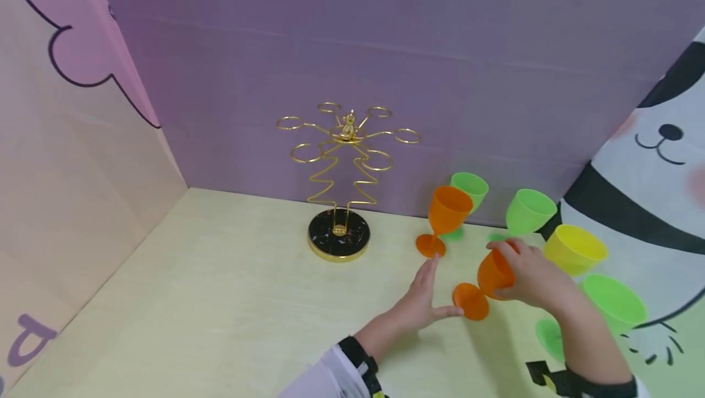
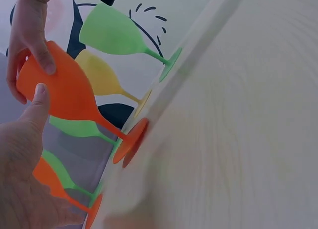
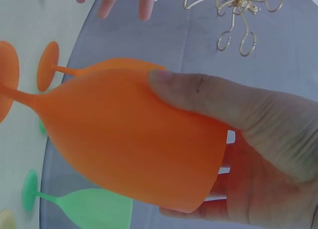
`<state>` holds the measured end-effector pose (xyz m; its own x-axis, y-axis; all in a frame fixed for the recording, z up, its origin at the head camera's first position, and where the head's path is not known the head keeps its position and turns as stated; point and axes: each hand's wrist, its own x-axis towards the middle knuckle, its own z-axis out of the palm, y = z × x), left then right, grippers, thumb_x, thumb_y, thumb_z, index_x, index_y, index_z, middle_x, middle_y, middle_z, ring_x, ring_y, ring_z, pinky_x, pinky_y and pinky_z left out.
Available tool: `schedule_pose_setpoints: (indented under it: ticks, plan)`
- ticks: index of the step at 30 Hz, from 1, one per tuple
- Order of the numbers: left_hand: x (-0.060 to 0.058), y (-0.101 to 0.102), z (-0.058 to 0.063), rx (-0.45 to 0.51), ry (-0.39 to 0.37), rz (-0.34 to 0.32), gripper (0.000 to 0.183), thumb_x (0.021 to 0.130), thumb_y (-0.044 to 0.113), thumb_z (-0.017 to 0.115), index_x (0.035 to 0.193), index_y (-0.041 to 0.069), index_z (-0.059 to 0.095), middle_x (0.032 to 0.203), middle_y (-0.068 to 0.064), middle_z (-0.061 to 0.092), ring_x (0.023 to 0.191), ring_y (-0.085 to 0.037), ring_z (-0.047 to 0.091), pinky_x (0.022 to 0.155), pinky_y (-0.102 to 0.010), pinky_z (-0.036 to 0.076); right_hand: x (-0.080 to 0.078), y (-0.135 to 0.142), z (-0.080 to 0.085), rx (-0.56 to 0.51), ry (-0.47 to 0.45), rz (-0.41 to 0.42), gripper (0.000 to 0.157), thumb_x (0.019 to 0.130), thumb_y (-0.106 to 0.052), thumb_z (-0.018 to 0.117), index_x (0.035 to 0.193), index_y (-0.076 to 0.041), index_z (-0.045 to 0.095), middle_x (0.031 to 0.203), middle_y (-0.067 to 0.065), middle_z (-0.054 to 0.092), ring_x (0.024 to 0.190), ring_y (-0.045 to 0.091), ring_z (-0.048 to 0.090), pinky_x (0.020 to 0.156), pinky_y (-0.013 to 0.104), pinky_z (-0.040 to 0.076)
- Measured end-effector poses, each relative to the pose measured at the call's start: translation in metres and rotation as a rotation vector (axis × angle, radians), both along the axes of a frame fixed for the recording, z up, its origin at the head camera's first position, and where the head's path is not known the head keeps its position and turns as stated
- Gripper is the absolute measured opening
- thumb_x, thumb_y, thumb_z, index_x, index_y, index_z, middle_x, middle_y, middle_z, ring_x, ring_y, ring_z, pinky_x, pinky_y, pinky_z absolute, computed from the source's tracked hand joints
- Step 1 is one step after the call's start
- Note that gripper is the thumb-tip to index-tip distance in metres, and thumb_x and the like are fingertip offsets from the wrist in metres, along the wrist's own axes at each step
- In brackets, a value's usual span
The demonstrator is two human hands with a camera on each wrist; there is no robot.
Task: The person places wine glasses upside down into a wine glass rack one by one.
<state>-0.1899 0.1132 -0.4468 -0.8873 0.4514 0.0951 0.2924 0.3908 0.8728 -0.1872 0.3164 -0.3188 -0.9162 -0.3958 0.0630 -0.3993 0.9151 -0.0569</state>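
My right hand (image 1: 537, 275) grips an orange plastic goblet (image 1: 494, 277) by its bowl. The thumb lies on one side and the fingers wrap the other, as the right wrist view shows. In the left wrist view a shadow falls beside the goblet's foot; I cannot tell whether it touches the table. My left hand (image 1: 410, 309) is spread, thumb apart from fingers, close to that foot. Whether the left thumb (image 2: 39, 97) touches the goblet is unclear. A second orange goblet (image 1: 450, 208) stands upright just beyond the left fingertips.
Green goblets stand at the back (image 1: 473, 187), farther right (image 1: 530, 211) and near the right forearm (image 1: 614, 303). Among them is a yellow goblet (image 1: 575, 250). A gold wire stand with rings (image 1: 349, 131) on a black round base (image 1: 338, 232) stands by the purple back wall (image 1: 248, 110).
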Motion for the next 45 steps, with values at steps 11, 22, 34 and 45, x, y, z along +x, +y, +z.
schedule_pose_setpoints:
  ticks: [11, 22, 34, 45]
  plan:
    - [-0.009, -0.019, 0.009, 0.039, 0.021, 0.048, 0.104, 0.077, 0.046, 0.067, 0.146, 0.026, -0.009, 0.153, -0.007, 0.001, 0.136, -0.026, 0.014, 0.107, -0.049, 0.026, 0.008, 0.004, 0.020, -0.078, 0.038, -0.076, 0.081, 0.065, -0.050, 0.077, 0.125, -0.007, 0.043, 0.116, 0.029, 0.044, 0.092, 0.041, 0.050, 0.073, 0.054, 0.048]
    - [-0.009, -0.025, 0.019, 0.138, 0.046, 0.089, 0.102, 0.077, 0.044, 0.068, 0.146, 0.029, -0.006, 0.153, -0.005, 0.004, 0.136, -0.023, 0.014, 0.108, -0.049, 0.024, 0.026, 0.013, 0.034, -0.273, 0.099, -0.143, 0.086, 0.070, -0.052, 0.073, 0.129, -0.004, 0.035, 0.118, 0.032, 0.037, 0.097, 0.044, 0.042, 0.075, 0.062, 0.041]
    - [-0.010, -0.029, 0.029, 0.343, -0.040, 0.106, 0.098, 0.080, 0.047, 0.065, 0.146, 0.030, -0.005, 0.153, -0.001, 0.011, 0.135, -0.023, 0.016, 0.107, -0.055, 0.021, 0.035, 0.008, 0.031, -0.538, 0.218, -0.189, 0.083, 0.073, -0.032, 0.077, 0.134, -0.001, 0.032, 0.122, 0.027, 0.039, 0.100, 0.041, 0.041, 0.075, 0.057, 0.047]
    - [-0.011, -0.033, 0.045, 0.548, -0.140, 0.050, 0.100, 0.071, 0.071, 0.053, 0.146, 0.032, -0.001, 0.152, -0.006, 0.016, 0.133, -0.027, 0.023, 0.104, -0.047, 0.033, 0.037, -0.010, 0.007, -0.950, 0.176, -0.359, 0.072, 0.084, -0.024, 0.065, 0.140, -0.024, 0.021, 0.130, 0.008, 0.032, 0.102, 0.018, 0.043, 0.073, 0.007, 0.044]
